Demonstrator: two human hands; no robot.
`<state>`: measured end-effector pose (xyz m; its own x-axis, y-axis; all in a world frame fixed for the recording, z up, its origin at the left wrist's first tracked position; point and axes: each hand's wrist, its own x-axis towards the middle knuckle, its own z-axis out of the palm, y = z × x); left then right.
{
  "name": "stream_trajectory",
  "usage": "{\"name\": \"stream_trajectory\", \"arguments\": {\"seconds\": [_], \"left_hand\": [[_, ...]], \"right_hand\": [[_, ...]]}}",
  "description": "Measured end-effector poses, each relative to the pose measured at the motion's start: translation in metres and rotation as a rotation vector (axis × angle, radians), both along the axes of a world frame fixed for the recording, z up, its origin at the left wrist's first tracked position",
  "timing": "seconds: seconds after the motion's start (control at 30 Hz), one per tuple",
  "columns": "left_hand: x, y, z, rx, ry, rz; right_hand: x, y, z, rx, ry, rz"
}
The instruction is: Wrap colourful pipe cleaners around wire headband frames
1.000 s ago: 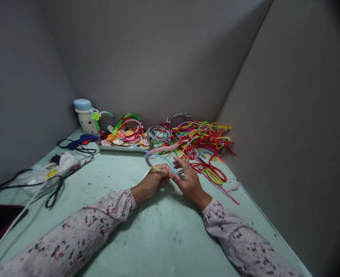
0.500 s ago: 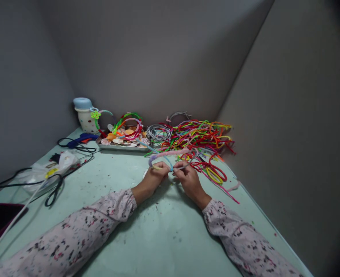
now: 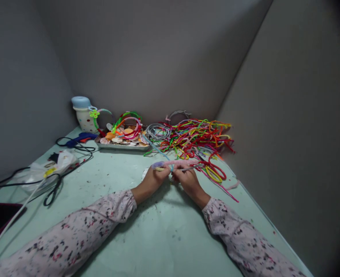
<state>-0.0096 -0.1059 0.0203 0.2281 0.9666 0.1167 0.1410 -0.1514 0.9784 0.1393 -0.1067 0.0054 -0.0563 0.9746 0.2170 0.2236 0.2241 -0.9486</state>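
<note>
Between my two hands is a ring of fuzzy pipe cleaner (image 3: 183,162), pink with a purple and a pale yellow stretch, its bare grey part at the right. My left hand (image 3: 156,177) pinches it on the yellow side. A light blue pipe cleaner (image 3: 157,149) crosses the ring at the fingertips, its free end pointing up and left. My right hand (image 3: 189,182) is closed by the blue crossing, thumb and finger pinched there. Exactly what the right fingertips grip is partly hidden.
Behind my hands stand a metal tray (image 3: 123,147) of shells with finished rings on top, a coil of grey wire (image 3: 158,132) and a heap of coloured pipe cleaners (image 3: 201,134). At left are a white cup (image 3: 85,119), a blue glue gun (image 3: 82,139), black cable and a plastic bag (image 3: 62,163).
The ring has tipped so that it now looks flatter and lower. The free blue end has swung nearer the tray's right side. Both hands stay in nearly the same place.
</note>
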Motion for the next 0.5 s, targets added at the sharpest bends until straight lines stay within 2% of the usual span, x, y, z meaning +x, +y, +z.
{"name": "stream_trajectory", "arguments": {"seconds": [0.13, 0.3, 0.5], "left_hand": [[0.0, -0.001, 0.001, 0.02, 0.006, -0.002], [0.0, 0.0, -0.001, 0.029, -0.018, -0.033], [0.0, 0.004, -0.012, 0.103, -0.045, -0.044]], "right_hand": [[0.0, 0.002, -0.002, -0.069, 0.089, 0.035], [0.0, 0.002, -0.001, -0.117, 0.1, 0.031], [-0.002, 0.0, 0.003, -0.139, 0.077, 0.02]]}}
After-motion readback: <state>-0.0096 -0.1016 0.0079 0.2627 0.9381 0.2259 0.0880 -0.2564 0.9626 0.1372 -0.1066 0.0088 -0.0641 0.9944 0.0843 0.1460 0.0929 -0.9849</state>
